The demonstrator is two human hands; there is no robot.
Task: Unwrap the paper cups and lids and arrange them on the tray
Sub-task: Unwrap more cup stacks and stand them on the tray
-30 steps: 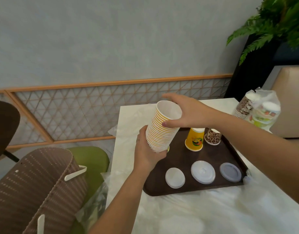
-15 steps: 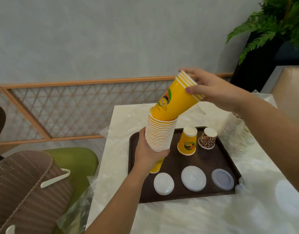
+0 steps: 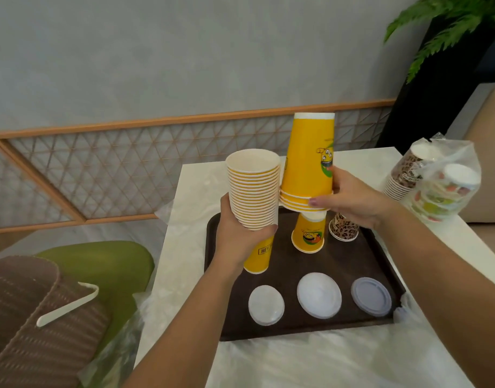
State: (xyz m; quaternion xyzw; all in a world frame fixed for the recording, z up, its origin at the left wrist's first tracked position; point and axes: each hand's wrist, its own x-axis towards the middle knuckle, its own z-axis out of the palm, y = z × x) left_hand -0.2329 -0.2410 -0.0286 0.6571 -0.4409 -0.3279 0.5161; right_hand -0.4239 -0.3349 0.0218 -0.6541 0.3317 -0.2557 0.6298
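Gripping a tall stack of yellow cups (image 3: 253, 191) mouth-up at centre frame, the left hand (image 3: 236, 233) wraps its fingers around the stack's lower rims, thumb tip showing on the right side. Just to the right, the right hand (image 3: 349, 198) clasps a small upturned stack of yellow cups (image 3: 307, 163) by its rims, base pointing up, thumb across the front; the two stacks stand side by side, almost touching. Both hover above the far edge of a dark brown tray (image 3: 361, 259) on a white table (image 3: 190, 236). On the tray, below the raised cups, an inverted yellow cup (image 3: 308, 236) and an inverted leopard-print cup (image 3: 344, 229) stand next to each other. Along the tray's near edge lie three lids in a row: a small white lid (image 3: 265, 305), a larger white lid (image 3: 319, 299) and a grey lid (image 3: 370, 296). At right of frame, on the table's far corner, a clear plastic bag (image 3: 447, 183) holds more cups, beside a leaning stack of leopard-print cups (image 3: 403, 177). Crumpled clear wrap (image 3: 324, 362) covers the table in the foreground. A brown woven basket (image 3: 30, 331) and a green cushion (image 3: 106, 264) fill the lower left; fern fronds (image 3: 442, 21) hang in the upper right.
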